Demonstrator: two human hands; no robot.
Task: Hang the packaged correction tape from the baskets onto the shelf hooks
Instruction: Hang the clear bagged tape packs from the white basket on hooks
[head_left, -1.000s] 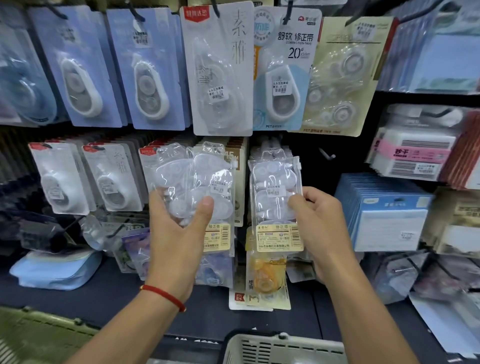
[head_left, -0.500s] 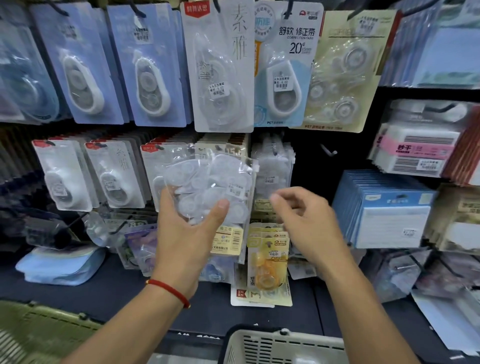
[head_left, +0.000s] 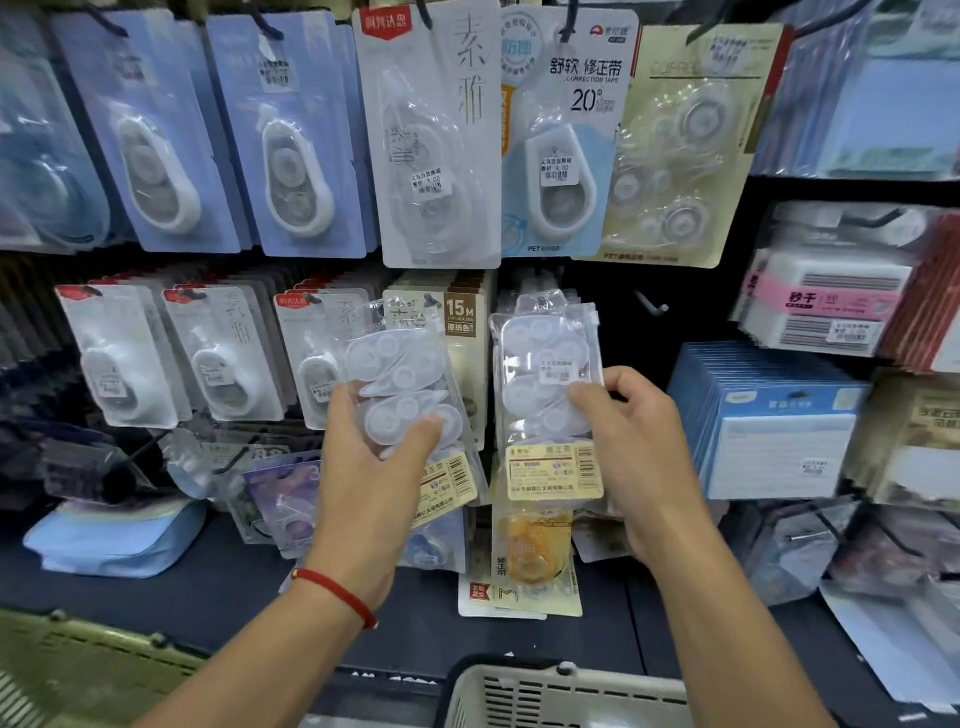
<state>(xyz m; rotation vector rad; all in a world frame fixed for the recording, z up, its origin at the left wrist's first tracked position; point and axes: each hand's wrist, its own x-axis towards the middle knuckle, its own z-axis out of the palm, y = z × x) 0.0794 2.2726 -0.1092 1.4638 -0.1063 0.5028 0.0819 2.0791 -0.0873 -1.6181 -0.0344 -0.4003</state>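
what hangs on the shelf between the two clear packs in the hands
Head view: a beige 15M correction tape card hangs between the left hand's pack and the right hand's pack.

Clear packs (head_left: 545, 374) with yellow labels; red wrist string (head_left: 337, 595); beige basket (head_left: 566, 696).

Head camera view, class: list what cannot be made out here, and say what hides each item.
- Hook under the clear pack that the right hand holds: the pack's top covers it, so whether it is threaded on cannot be told.
- How many packs the left hand grips: they overlap.
- White basket: cut off by the bottom edge; contents unseen.
- Price sticker print: too small and blurred.
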